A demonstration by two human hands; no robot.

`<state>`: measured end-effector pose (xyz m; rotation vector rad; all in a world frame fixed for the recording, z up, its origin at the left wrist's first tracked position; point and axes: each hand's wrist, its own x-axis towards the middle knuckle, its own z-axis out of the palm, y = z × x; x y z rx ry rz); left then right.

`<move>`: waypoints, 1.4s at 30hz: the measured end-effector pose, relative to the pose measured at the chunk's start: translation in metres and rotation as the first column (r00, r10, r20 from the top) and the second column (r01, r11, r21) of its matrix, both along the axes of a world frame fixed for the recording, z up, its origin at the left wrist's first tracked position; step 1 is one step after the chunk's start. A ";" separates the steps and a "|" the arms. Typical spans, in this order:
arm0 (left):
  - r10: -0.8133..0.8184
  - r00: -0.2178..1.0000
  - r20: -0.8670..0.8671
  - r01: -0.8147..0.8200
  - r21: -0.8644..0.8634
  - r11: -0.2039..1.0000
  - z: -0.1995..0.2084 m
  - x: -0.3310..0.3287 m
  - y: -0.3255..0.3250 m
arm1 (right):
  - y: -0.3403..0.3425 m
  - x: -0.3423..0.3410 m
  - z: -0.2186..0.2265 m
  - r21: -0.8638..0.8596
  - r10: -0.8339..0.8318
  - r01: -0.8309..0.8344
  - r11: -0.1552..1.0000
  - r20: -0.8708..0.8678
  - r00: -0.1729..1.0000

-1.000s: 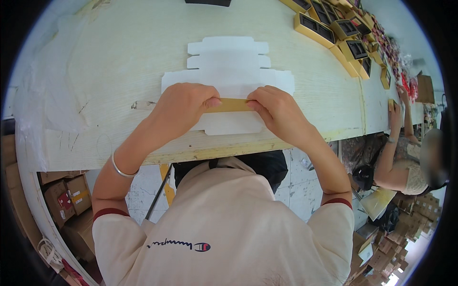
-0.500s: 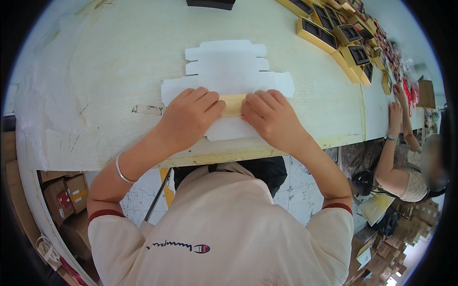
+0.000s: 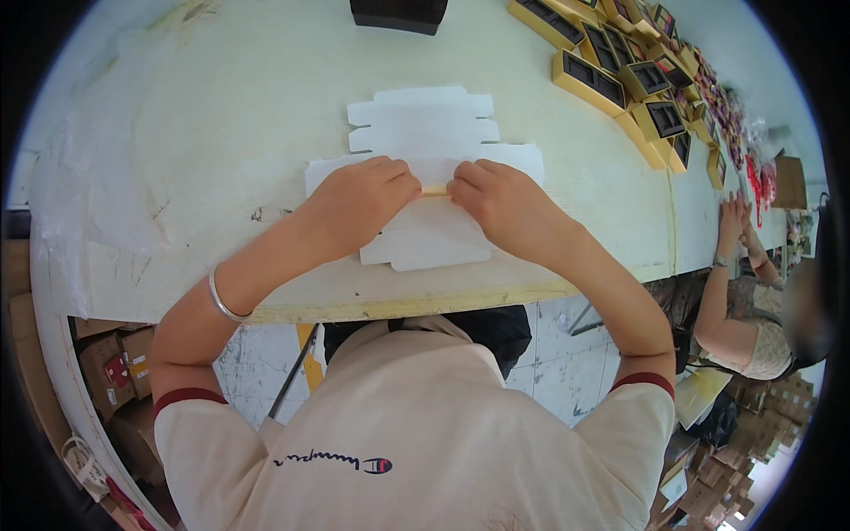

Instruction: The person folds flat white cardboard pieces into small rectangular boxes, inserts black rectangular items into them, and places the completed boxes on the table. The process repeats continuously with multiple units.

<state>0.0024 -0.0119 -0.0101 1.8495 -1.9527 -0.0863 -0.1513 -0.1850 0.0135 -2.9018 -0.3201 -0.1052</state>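
Nearest, the table edge (image 3: 398, 305) runs just below both wrists, a bracelet (image 3: 220, 301) on the left one. The left hand (image 3: 359, 199) and the right hand (image 3: 500, 202) lie palm down, fingers curled, knuckles almost meeting, both pressing on a flat white cardboard cutout (image 3: 429, 239) spread on the table. Between the fingertips a thin tan strip (image 3: 434, 189) shows — each hand pins one end of it against the cardboard; whether the fingers pinch it or only press it cannot be told. The cutout's lower flap reaches toward the table edge under the hands; its notched upper flaps stick out beyond the knuckles. To the left of the left hand the tabletop lies bare and wide. Beyond the cutout sits a black box (image 3: 398, 13), and far to the right of the right hand a row of yellow trays (image 3: 611, 75) — past them, another person's hands (image 3: 735, 217).
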 end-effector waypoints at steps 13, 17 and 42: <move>0.238 0.571 -0.785 -0.273 0.092 0.958 0.057 -0.042 0.022 | 0.015 0.003 0.063 0.650 -0.468 0.360 0.670 -0.008 0.884; 0.032 0.201 -0.979 -0.279 -0.026 0.960 0.048 -0.050 0.006 | 0.058 0.000 0.041 0.615 -0.204 0.054 0.787 0.177 0.963; 0.065 0.955 0.289 -0.035 -0.106 0.994 0.032 -0.042 0.005 | -0.023 0.009 -0.010 0.630 -0.182 0.499 0.594 -0.499 0.847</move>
